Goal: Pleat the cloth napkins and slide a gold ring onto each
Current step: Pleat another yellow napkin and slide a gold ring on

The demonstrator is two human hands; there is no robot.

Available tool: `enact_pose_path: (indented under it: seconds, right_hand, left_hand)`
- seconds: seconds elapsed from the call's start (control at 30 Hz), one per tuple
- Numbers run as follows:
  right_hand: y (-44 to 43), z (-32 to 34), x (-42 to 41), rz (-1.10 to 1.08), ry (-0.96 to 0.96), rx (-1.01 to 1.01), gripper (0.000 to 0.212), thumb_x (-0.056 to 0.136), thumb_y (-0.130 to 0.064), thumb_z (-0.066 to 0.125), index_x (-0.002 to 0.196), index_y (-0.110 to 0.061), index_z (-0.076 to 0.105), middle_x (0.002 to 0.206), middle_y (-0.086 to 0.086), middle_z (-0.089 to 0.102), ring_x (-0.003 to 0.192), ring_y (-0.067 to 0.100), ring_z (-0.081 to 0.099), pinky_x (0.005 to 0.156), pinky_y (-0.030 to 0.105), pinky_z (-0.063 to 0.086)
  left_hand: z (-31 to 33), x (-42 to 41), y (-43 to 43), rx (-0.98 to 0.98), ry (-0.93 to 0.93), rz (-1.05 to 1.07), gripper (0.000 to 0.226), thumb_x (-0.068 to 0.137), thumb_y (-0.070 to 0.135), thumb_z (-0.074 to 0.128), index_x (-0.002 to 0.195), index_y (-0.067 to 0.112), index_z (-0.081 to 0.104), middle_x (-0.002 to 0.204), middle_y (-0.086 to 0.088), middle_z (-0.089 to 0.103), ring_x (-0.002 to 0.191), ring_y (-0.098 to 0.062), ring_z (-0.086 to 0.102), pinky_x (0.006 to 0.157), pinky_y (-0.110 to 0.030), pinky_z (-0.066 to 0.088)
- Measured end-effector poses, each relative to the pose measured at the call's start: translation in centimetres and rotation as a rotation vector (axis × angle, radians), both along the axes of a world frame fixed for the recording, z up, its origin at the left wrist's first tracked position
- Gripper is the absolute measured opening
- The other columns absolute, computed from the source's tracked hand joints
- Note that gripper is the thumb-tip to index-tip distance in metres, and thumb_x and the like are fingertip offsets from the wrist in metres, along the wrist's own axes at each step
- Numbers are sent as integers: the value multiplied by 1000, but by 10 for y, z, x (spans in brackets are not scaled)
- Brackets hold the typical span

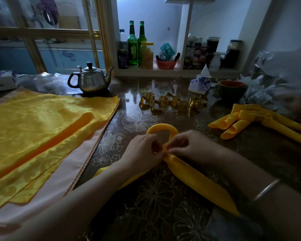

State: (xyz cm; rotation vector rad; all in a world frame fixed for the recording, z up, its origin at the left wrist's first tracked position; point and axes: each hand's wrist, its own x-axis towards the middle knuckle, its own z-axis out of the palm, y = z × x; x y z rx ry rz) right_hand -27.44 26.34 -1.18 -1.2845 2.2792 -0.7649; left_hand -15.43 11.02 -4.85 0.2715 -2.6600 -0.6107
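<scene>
The folded yellow napkin [195,176] lies on the table [146,214] directly in front of the person, bent into a loop [162,127] just beyond the grip, with its two tails running back from the grip toward the body. One tail is in plain view under the right forearm; the other is mostly hidden under the left. Both hands meet at the neck of the loop: the left hand [142,150] and the right hand [189,146] each have fingertips closed on the cloth there, pinching it together.

No ring is on this napkin yet. The likely trouble is that neck: one hand must let go to reach, and a single pinch may not keep the folds stacked, so the slippery-looking fabric could spring open and the loop go slack. The gold rings [172,101] sit well beyond the grip, past the loop, in a tight cluster — a hurried reach could knock several or drag the loop flat. Threading may also snag a pleat edge and bunch it.

Right of the grip lies a finished napkin [241,120]; left of it, the flat napkin stack [42,127] — a sweeping forearm could rumple that.
</scene>
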Motion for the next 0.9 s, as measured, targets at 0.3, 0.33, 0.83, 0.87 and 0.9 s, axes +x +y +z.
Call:
enact_pose_path:
  seconds: [0.3,0.33,0.83,0.87,0.9]
  right_hand:
    - [-64,-11,-115,-382,548,90,57,94,-22,56,146,-19,33,146,6,38,131,25,41,103,41,41]
    - [-73,-16,-121,-384,581,124,61,93,-22,57,147,-19,29,149,5,35,132,26,39,103,42,40]
    - [-59,-23,-89,-404,535,-28,25,89,-34,66,110,-20,67,117,0,58,110,20,50,91,36,46]
    - [-45,-20,-74,-388,554,-37,29,88,-37,67,112,-21,67,122,1,54,114,21,44,93,36,41]
    - [-31,-17,-62,-376,566,-36,32,86,-40,67,112,-21,67,127,1,50,119,22,39,96,36,37]
  left_hand:
    - [-3,-7,2,35,-196,-15,33,76,48,74,92,28,54,94,11,53,83,-11,53,73,-31,48]
    - [-1,-8,2,30,-215,-14,33,77,48,73,94,28,54,95,11,53,84,-11,53,73,-29,46]
    - [8,-5,16,-83,-183,90,33,78,51,69,97,29,54,102,9,56,94,-15,53,81,-34,47]
    - [9,-3,19,-187,-141,94,31,80,53,66,98,30,55,104,10,57,99,-15,51,85,-33,43]
    - [9,-3,21,-291,-102,94,29,81,52,64,99,31,57,107,10,57,105,-15,49,90,-33,38]
